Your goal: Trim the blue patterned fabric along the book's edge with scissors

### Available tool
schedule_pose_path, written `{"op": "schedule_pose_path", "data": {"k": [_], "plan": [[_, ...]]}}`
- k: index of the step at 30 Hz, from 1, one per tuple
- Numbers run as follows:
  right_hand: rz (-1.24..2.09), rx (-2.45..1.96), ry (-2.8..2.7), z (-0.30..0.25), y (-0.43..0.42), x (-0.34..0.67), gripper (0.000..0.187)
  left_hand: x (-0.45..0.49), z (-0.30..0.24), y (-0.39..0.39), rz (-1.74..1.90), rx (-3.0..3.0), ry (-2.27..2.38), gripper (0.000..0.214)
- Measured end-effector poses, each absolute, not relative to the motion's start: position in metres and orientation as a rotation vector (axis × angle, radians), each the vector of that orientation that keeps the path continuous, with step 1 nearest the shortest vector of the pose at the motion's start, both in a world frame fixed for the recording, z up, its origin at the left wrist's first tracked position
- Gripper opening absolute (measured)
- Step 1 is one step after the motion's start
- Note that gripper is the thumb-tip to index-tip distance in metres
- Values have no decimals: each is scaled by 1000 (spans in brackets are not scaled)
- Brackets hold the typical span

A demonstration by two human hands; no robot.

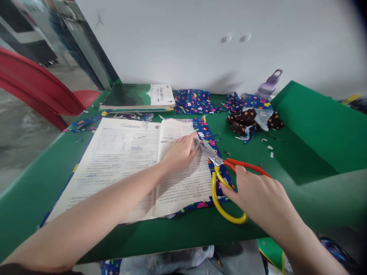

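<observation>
By the left edge of the green worktop [31, 191], a strip of blue printed cloth [86, 123] lay loose beyond the far left corner of a wide-spread book with white printed pages [83, 156]. A dark blue floral cloth [208, 133] sat under that book in the middle of the worktop, a thin line of it showing on the left and a broader band along the right page. Along the far edge came a stack of green-covered books [130, 95], more blue cloth, then a heap with brown patterned fabric [242, 122] and small white scraps [270, 148] toward the right. From those offcuts I judged that a fair amount of cutting was done, while the band on the right looked unfinished. The left forearm reached across the pages from the near left corner, the left hand [180, 152] palm down, its fingers bunched together at the page's right side; I couldn't tell whether they pinched anything. The right hand [258, 191] came in from the near right, curled round the yellow-and-red-handled metal scissors [210, 152], whose blades slanted toward the left fingertips.
</observation>
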State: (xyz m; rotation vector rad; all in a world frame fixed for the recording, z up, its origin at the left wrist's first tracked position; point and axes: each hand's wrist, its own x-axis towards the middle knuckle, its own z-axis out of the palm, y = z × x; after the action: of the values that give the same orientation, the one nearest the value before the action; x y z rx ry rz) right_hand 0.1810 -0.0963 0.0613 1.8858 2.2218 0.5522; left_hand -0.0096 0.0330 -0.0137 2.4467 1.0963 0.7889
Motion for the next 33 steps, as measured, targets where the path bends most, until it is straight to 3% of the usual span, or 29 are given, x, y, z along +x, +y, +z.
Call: {"op": "schedule_pose_path", "data": {"k": [33], "plan": [[584,1826,2238,54,-100,184,32,-9,-13,35,870,2362,1165,60]]}}
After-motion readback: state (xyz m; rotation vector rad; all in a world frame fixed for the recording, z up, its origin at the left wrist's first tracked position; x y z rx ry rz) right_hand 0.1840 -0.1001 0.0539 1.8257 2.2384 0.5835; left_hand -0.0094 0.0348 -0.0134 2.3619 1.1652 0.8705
